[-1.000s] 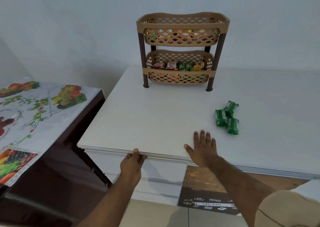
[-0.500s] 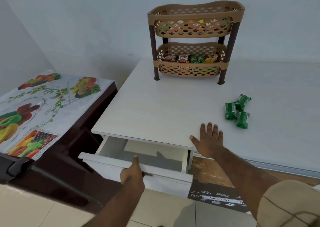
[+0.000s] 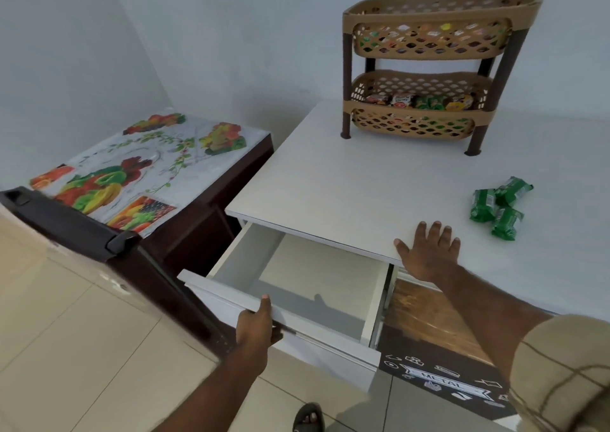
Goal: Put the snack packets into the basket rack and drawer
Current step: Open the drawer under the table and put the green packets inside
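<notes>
A tan two-tier basket rack (image 3: 429, 51) stands at the back of the white table (image 3: 346, 180), with snack packets in both tiers. Three green snack packets (image 3: 498, 207) lie loose on the table to the right. The white drawer (image 3: 297, 302) under the table's left end is pulled far out, and its inside looks bare. My left hand (image 3: 257, 324) grips the top edge of the drawer front, thumb over the rim. My right hand (image 3: 429, 253) rests flat on the table's front edge, fingers spread, a short way left of the green packets.
A dark side table with a fruit-print cover (image 3: 132, 170) stands to the left, close to the drawer. A dark chair back (image 3: 82, 233) is in front of it. Tiled floor (image 3: 82, 349) lies below, and a sandalled foot (image 3: 308, 416) shows at the bottom.
My left hand has pulled the drawer from closed to far out. My right hand stays flat on the table edge. The view has shifted left and closer.
</notes>
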Tool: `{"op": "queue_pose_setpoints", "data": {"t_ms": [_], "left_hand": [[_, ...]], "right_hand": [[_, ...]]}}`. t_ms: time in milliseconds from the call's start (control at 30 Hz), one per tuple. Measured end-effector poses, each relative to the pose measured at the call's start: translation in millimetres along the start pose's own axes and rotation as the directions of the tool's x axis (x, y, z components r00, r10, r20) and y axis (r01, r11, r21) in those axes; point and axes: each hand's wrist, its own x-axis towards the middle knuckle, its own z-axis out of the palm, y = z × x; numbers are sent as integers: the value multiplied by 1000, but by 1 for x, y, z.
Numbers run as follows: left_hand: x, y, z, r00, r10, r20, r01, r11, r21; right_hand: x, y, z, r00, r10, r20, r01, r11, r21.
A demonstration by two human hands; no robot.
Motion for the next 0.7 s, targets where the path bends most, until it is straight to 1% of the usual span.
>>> {"op": "queue_pose_setpoints", "data": {"t_ms": [33, 67, 100, 133, 167, 233, 267, 333, 400, 433, 467, 567, 667, 700], "left_hand": [[-1, 2, -3, 993, 44, -112, -36, 997, 72], [-3, 6, -5, 967, 92, -238, -59, 988, 139], [-6, 11, -8, 932, 143, -334, -83, 979, 188], [-9, 16, -9, 900, 215, -379, -134, 964, 229], [-10, 21, -9, 876, 303, -375, -206, 938, 277], [-8, 35, -6, 818, 493, -295, -366, 843, 394], [-7, 44, -2, 774, 590, -231, -455, 771, 446], [-3, 67, 10, 655, 753, -65, -628, 590, 507], [2, 95, 26, 525, 844, 107, -747, 398, 533], [6, 108, 35, 472, 862, 183, -782, 314, 538], [9, 120, 45, 438, 863, 251, -805, 253, 537], [21, 148, 74, 380, 832, 403, -852, 146, 503], [31, 165, 107, 301, 806, 509, -884, 35, 467], [34, 168, 118, 270, 795, 544, -894, -4, 449]], "right_hand": [[0, 0, 0, 1000, -1, 0, 1, 1000, -3], [0, 0, 0, 1000, -2, 0, 2, 1000, -7], [0, -1, 1, 1000, -3, -1, 3, 1000, -10], [1, -1, 1, 1000, -3, -2, 3, 1000, -12], [1, -1, 2, 1000, -3, -4, 3, 1000, -13], [2, -1, 3, 1000, -6, -8, 5, 1000, -12], [2, -1, 3, 1000, -8, -10, 8, 1000, -7], [2, -2, 3, 1000, -8, -13, 8, 1000, 2], [2, -2, 4, 1000, -7, -24, 7, 1000, 10], [2, -2, 4, 999, -5, -33, 6, 1000, 16], [1, -2, 4, 999, -2, -42, 3, 1000, 19], [1, -4, 5, 999, 11, -50, -9, 999, 36], [-1, -1, 1, 999, -3, -33, 4, 999, 52], [-3, 2, -3, 998, -17, -58, 20, 998, 60]]}}
